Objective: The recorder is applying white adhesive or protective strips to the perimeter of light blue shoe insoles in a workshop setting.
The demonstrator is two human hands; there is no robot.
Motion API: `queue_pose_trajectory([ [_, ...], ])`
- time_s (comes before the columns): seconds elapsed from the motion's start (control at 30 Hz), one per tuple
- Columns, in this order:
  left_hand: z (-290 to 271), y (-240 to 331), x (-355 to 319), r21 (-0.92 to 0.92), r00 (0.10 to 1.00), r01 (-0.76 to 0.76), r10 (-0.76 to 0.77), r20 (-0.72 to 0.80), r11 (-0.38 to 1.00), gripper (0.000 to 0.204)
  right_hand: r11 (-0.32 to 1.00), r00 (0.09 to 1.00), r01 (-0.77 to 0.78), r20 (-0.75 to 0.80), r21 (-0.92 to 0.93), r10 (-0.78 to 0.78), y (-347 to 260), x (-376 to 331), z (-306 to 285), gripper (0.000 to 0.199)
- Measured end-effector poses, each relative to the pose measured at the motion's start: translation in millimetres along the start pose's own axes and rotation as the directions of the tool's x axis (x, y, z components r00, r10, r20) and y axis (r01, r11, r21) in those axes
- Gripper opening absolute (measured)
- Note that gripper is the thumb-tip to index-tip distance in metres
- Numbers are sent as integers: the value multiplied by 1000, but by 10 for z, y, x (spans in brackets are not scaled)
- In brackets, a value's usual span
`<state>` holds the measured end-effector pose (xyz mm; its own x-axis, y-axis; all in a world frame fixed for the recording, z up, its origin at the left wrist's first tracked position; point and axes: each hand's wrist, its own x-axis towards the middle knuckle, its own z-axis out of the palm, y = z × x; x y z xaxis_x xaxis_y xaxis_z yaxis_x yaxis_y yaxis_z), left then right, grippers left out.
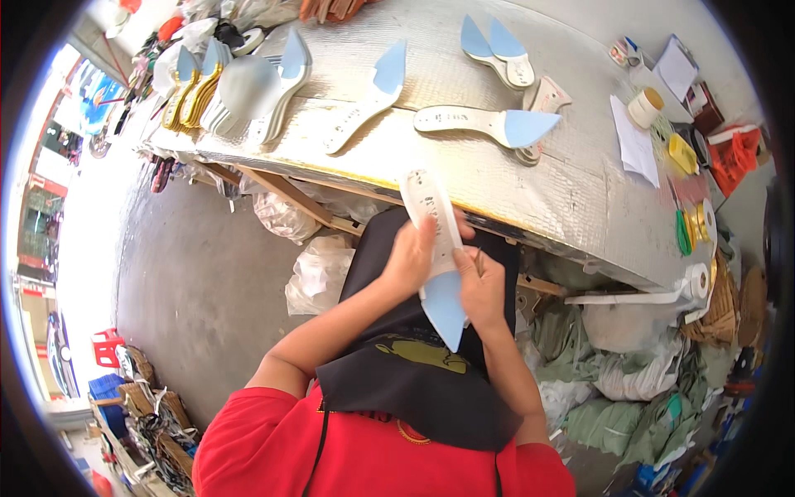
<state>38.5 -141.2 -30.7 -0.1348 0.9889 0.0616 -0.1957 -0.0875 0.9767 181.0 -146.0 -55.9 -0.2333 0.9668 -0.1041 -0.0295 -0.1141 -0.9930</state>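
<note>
Between my two hands, in front of my black apron, is a shoe insole (pixel 445 308) with a white heel and a pale blue pointed toe. Its toe points down toward me and its heel reaches up near the table's edge. My left hand (pixel 411 258) is closed around the middle of the insole from the left. My right hand (pixel 483 286) pinches its right edge, fingers bent. On the table nearest to my hands lie a single insole (pixel 464 122) with its toe to the right and another (pixel 364 108) standing off to the left.
The silvery table (pixel 489 186) carries stacked white insoles (pixel 286 87), gold-edged insoles (pixel 199 87) and a pair at the back (pixel 497 50). At the right are papers (pixel 633 141), a tape roll (pixel 696 280) and green-handled scissors (pixel 683 232). Plastic bags (pixel 319 273) lie below.
</note>
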Motion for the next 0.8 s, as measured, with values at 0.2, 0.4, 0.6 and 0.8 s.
queue_pose_trajectory([
  [0.2, -267, 427, -215, 792, 995, -92, 19, 100, 603, 45, 903, 999, 13, -42, -429, -34, -379, 313, -355, 26],
  [0.4, -546, 751, -80, 639, 652, -757, -83, 754, -137, 73, 931, 866, 162, 499, -326, 24, -524, 222, -212, 37],
  [0.6, -1617, 725, 693, 949, 921, 244, 260, -292, 201, 51, 931, 972, -208, 172, 299, 162, -481, 169, -837, 57],
  [0.8, -2928, 903, 1770, 922, 809, 355, 546, -221, -153, 66, 932, 852, -315, -378, 180, 361, 385, -381, -1677, 30],
])
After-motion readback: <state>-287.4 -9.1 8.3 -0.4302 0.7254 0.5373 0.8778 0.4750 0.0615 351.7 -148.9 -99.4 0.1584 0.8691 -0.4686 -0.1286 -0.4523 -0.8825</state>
